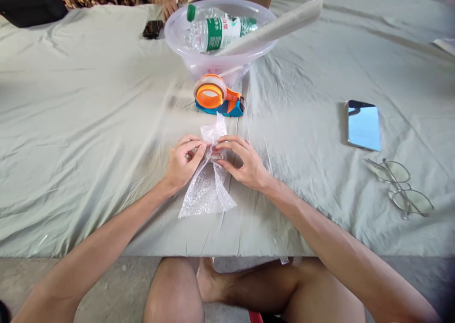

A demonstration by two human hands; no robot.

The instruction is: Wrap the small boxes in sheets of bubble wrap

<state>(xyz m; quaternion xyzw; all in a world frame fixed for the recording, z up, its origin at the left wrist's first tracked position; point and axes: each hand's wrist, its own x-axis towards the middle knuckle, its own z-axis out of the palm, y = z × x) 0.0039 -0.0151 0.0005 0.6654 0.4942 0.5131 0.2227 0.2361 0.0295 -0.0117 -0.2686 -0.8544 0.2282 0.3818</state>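
A piece of clear bubble wrap (207, 190) lies on the pale green cloth near the table's front edge, gathered in at its middle. My left hand (182, 163) pinches the gathered part from the left with fingers closed. From the right, my right hand (245, 162) pinches the same spot, thumb and fingers pressed on the wrap. A small object seems to sit inside the wrap between my fingers; what it is I cannot make out.
An orange and blue tape dispenser (217, 96) stands just beyond my hands. Behind it is a clear plastic bowl (185, 34) holding a water bottle (216, 31) and a roll of foam sheet (273, 27). A phone (363, 125) and glasses (400, 186) lie right. Another person's hand (169, 8) and a dark phone (152, 29) are at the far edge.
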